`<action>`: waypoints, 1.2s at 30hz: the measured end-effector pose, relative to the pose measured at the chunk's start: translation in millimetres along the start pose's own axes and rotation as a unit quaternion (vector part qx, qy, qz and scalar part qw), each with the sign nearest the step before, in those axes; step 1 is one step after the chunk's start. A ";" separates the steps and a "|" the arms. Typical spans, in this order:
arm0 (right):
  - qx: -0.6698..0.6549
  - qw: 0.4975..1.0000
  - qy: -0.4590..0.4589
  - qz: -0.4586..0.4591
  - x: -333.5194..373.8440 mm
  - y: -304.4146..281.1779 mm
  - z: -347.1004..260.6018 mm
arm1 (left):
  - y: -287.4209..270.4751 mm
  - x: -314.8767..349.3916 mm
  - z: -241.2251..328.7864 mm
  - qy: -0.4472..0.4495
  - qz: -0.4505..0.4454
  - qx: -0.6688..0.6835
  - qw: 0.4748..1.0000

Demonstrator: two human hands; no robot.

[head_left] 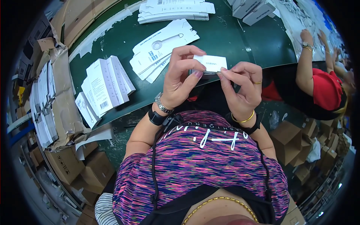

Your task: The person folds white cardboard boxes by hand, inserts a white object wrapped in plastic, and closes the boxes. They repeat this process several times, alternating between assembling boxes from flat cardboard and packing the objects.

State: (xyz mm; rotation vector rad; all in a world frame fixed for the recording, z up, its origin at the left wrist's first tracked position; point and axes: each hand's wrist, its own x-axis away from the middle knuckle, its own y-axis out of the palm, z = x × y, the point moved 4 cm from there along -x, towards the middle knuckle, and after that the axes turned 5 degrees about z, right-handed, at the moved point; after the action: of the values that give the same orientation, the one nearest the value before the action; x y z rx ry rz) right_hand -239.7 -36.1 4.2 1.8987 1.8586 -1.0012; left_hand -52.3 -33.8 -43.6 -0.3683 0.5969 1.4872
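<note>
A small white carton (pixel 215 62) is held end-up over the near edge of the green table (pixel 225 33). The fingers and thumb of my left hand (pixel 177 80) pinch its left side. My right hand (pixel 245 88) grips the lower right corner of the same carton between thumb and forefinger, its other fingers curled. Most of the carton's body is hidden below its top face. Just left of my left hand lies a fanned stack of flat white cartons (pixel 176 29) printed with a handheld fan.
Folded white cartons (pixel 98 88) stand fanned at the table's left. Another flat pile (pixel 174 10) lies at the back, with closed white boxes (pixel 258 14) at the back right. Brown cardboard boxes (pixel 287 137) sit right, below table height. A co-worker's arm (pixel 305 67) reaches in at right.
</note>
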 end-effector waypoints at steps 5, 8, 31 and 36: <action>-0.014 0.998 -0.062 -0.004 -2.6 0.7 9.8 | 2.6 1.5 -0.4 0.016 0.012 -0.007 1.000; -0.013 0.993 -0.113 -0.023 -3.5 -0.5 11.9 | 2.9 1.8 -3.2 0.026 0.009 0.012 1.000; -0.171 0.979 0.076 -0.076 6.2 19.1 11.0 | 3.0 5.3 -7.7 0.038 -0.003 0.010 0.999; -0.169 0.980 0.075 -0.073 8.2 23.9 11.1 | 2.9 2.9 -5.1 0.044 -0.008 0.003 0.999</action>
State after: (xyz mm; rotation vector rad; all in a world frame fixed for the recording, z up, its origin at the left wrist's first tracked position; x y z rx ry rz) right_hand -220.3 -40.0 -15.1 1.6957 2.1209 -0.5458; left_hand -55.9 -34.2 -49.0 -0.4344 0.6666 1.4596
